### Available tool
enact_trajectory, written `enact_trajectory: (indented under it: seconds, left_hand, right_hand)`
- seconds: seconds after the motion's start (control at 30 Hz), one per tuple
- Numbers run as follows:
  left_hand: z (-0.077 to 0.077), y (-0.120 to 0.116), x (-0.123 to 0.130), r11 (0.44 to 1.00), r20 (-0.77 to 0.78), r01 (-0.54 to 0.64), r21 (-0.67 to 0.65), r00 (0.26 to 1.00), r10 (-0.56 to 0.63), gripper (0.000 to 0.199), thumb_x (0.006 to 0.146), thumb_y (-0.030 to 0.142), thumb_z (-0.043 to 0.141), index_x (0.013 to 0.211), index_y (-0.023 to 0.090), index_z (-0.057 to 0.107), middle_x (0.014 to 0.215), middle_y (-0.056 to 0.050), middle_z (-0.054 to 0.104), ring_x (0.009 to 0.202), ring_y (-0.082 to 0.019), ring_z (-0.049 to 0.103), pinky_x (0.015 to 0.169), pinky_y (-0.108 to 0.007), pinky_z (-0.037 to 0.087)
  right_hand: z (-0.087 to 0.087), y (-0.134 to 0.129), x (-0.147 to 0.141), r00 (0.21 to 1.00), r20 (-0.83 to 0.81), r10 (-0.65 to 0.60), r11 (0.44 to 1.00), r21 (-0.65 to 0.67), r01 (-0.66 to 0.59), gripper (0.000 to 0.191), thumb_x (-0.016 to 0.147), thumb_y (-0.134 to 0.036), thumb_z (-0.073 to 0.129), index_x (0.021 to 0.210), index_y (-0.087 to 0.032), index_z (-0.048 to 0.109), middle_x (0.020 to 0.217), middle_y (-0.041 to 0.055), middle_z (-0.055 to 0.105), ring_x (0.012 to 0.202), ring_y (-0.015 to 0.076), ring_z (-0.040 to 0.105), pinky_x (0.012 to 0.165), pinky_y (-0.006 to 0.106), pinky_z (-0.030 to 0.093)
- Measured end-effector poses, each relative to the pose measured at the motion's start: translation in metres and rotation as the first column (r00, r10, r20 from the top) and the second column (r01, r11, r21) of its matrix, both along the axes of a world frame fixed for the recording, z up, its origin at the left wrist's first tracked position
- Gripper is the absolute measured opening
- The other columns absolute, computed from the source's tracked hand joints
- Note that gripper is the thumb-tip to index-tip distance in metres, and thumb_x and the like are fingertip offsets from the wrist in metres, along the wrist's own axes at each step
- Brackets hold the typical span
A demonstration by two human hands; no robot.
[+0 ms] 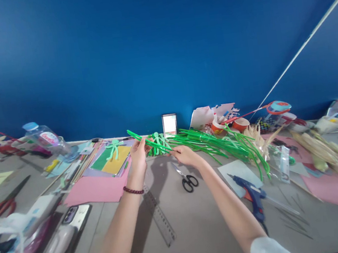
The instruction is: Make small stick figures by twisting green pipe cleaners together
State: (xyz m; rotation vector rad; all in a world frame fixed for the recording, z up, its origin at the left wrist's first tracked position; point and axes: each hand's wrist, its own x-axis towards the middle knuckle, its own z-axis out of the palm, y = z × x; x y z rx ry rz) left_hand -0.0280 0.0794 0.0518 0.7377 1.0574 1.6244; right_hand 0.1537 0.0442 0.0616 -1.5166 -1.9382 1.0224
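Note:
Green pipe cleaners point(135, 136) are stretched between my two hands above the table. My left hand point(140, 149) is closed around them near their upper left end. At their lower right end, the fingers of my right hand point(182, 154) pinch them. Light-green pipe-cleaner figures point(158, 141) stand behind the held strands, partly hidden. Just below my right hand lie scissors point(189, 182) with black handles. A clear ruler point(161, 219) lies flat, closer to me. To the right of my right hand spreads a loose pile of green pipe cleaners point(220, 140).
On the right are a blue glue gun point(251, 194), red paper cups point(240, 124) and dried husks point(324, 151). To the left lie pink paper point(98, 188), another light-green figure point(114, 149), a water bottle point(47, 138) and a phone point(77, 215). A blue wall point(147, 54) rises behind the table.

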Motion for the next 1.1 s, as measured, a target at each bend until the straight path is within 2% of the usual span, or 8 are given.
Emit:
enact_trajectory:
  seconds: [0.27, 0.47, 0.6, 0.77, 0.87, 0.93, 1.03, 1.1]
  left_hand:
    - [-0.001, 0.007, -0.014, 0.997, -0.031, -0.065, 0.05, 0.997, 0.067, 0.031, 0.064, 0.041, 0.072, 0.075, 0.015, 0.057, 0.068, -0.005, 0.07, 0.065, -0.017, 0.068, 0.058, -0.025, 0.05]
    - [-0.003, 0.008, -0.014, 0.992, -0.068, -0.107, 0.07, 0.991, 0.111, 0.029, 0.065, 0.039, 0.07, 0.074, 0.015, 0.057, 0.066, -0.005, 0.07, 0.065, -0.019, 0.068, 0.059, -0.027, 0.05]
    - [-0.002, 0.008, -0.013, 0.985, -0.065, -0.155, 0.075, 0.985, 0.16, 0.027, 0.066, 0.038, 0.068, 0.074, 0.014, 0.058, 0.067, -0.005, 0.07, 0.065, -0.018, 0.068, 0.062, -0.028, 0.051]
    - [-0.002, 0.006, -0.01, 0.988, -0.058, -0.13, 0.089, 0.989, 0.135, 0.026, 0.065, 0.037, 0.069, 0.073, 0.016, 0.058, 0.065, -0.004, 0.069, 0.065, -0.018, 0.068, 0.062, -0.028, 0.051]
    - [-0.002, 0.003, -0.006, 0.993, -0.084, -0.079, 0.084, 0.993, 0.086, 0.027, 0.066, 0.04, 0.07, 0.075, 0.017, 0.059, 0.066, -0.004, 0.07, 0.064, -0.018, 0.068, 0.058, -0.026, 0.051]
    - [-0.004, 0.001, -0.001, 0.996, -0.1, -0.051, 0.075, 0.993, 0.059, 0.028, 0.067, 0.041, 0.069, 0.075, 0.017, 0.059, 0.069, -0.005, 0.07, 0.065, -0.018, 0.067, 0.057, -0.025, 0.05]
    - [-0.005, -0.004, 0.009, 0.998, -0.107, -0.007, 0.065, 0.994, 0.014, 0.027, 0.068, 0.042, 0.069, 0.073, 0.017, 0.059, 0.07, -0.006, 0.07, 0.066, -0.018, 0.068, 0.058, -0.026, 0.051]
    - [-0.005, -0.009, 0.016, 0.997, -0.102, 0.036, 0.068, 0.994, -0.028, 0.026, 0.069, 0.041, 0.069, 0.073, 0.018, 0.058, 0.068, -0.005, 0.07, 0.066, -0.019, 0.068, 0.058, -0.027, 0.051]
  right_hand:
    - [0.008, -0.002, 0.008, 0.995, 0.092, 0.035, 0.999, -0.024, -0.033, 0.032, 0.086, -0.028, 0.044, 0.084, -0.017, 0.074, 0.045, -0.0034, 0.047, 0.044, 0.0098, 0.044, 0.05, 0.02, 0.033]
    - [0.003, 0.001, 0.017, 0.993, 0.113, 0.044, 0.998, -0.049, -0.039, 0.031, 0.083, -0.03, 0.047, 0.079, -0.016, 0.074, 0.045, -0.0034, 0.048, 0.044, 0.0095, 0.047, 0.051, 0.02, 0.035]
    - [0.0, 0.003, 0.019, 0.991, 0.085, 0.104, 0.993, -0.072, -0.098, 0.03, 0.083, -0.032, 0.048, 0.077, -0.016, 0.073, 0.046, -0.0036, 0.05, 0.045, 0.0095, 0.05, 0.052, 0.02, 0.037]
    - [0.002, 0.002, 0.023, 0.988, 0.087, 0.127, 0.989, -0.085, -0.12, 0.029, 0.083, -0.027, 0.048, 0.073, -0.016, 0.072, 0.048, -0.0012, 0.055, 0.05, 0.0124, 0.055, 0.053, 0.021, 0.038]
    - [0.001, 0.001, 0.026, 0.979, 0.138, 0.148, 0.987, -0.077, -0.138, 0.026, 0.083, -0.029, 0.051, 0.075, -0.017, 0.073, 0.059, 0.0026, 0.065, 0.057, 0.0154, 0.058, 0.057, 0.024, 0.04]
    - [-0.001, 0.001, 0.025, 0.978, 0.137, 0.158, 0.988, -0.018, -0.157, 0.026, 0.079, -0.036, 0.058, 0.09, -0.017, 0.072, 0.077, 0.0056, 0.07, 0.069, 0.0189, 0.062, 0.064, 0.026, 0.043]
    - [-0.004, 0.001, 0.017, 0.985, 0.034, 0.172, 0.98, 0.1, -0.174, 0.052, 0.072, -0.043, 0.067, 0.118, -0.019, 0.06, 0.108, 0.0093, 0.067, 0.092, 0.0229, 0.062, 0.078, 0.03, 0.045]
    - [-0.004, 0.0, 0.009, 0.985, -0.031, 0.168, 0.974, 0.159, -0.161, 0.052, 0.075, -0.044, 0.064, 0.12, -0.018, 0.058, 0.115, 0.0103, 0.064, 0.097, 0.0224, 0.061, 0.082, 0.03, 0.044]
